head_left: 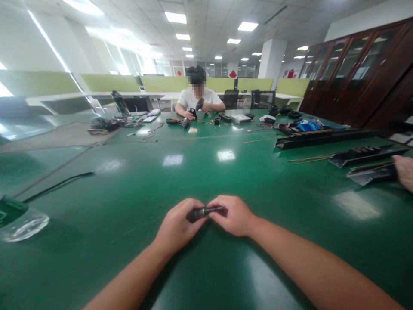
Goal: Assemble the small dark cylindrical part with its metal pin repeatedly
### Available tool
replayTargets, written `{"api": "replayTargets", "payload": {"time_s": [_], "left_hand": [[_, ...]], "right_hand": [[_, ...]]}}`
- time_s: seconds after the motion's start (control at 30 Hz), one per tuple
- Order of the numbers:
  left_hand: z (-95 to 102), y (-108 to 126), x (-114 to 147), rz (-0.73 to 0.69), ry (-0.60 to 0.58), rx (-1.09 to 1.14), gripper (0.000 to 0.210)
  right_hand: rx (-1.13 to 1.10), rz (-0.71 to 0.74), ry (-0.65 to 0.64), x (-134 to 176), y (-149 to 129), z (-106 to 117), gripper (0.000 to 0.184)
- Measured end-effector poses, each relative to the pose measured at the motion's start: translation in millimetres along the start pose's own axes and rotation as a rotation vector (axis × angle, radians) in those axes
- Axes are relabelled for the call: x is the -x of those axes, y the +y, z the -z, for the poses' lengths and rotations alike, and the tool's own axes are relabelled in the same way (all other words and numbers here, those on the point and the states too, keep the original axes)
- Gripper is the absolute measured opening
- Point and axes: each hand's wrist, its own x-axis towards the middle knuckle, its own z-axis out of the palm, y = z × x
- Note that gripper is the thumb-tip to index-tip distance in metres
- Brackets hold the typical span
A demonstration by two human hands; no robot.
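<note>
Between my hands, low over the near middle of the green table, is a small dark metal tool, a stepped cylinder with a thin shaft that looks like a drill bit. My left hand is closed around its thicker end, with fingers and thumb wrapped on it. On the other side, my right hand pinches the thin shaft between thumb and fingers, its tip partly hidden. The fingertips of both hands nearly meet at the tool, which lies roughly level.
Across the green table a person in a white shirt holds a power drill. Black channels and thin rods lie at the right, where another person's hand reaches in. A clear bottle and a black cable are at the left.
</note>
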Motion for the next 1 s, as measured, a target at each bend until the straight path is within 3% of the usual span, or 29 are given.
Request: {"api": "replayTargets", "payload": {"time_s": [1.0], "left_hand": [[-0.9,5.0,2.1,0.022,-0.038,0.064,0.009]], "right_hand": [[0.027,-0.061,-0.029,0.8,1.9,-1.3,0.012]]}}
